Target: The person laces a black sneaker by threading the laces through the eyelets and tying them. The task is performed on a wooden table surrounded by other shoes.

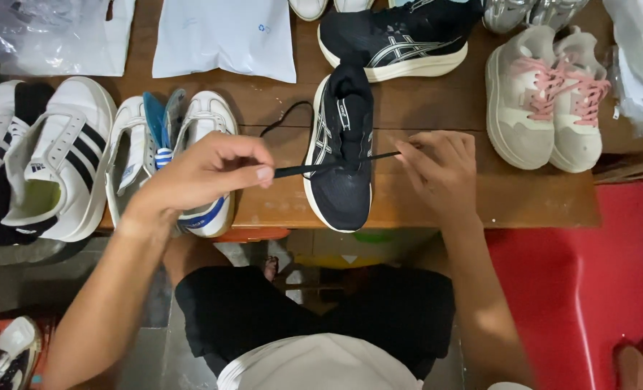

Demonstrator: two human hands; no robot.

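Over the wooden table (pixel 437 209), left hand (pixel 206 173) and right hand (pixel 440 170) pinch a black shoe's (pixel 339 155) lace (pixel 336 165) taut.

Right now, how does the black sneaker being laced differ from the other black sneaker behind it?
The black mesh sneaker being laced points toe-first toward the person, while the black sneaker behind it lies crosswise. The near one has a black lace pulled taut between the left hand and right hand; nobody touches the far one. Both share white side stripes and pale soles.
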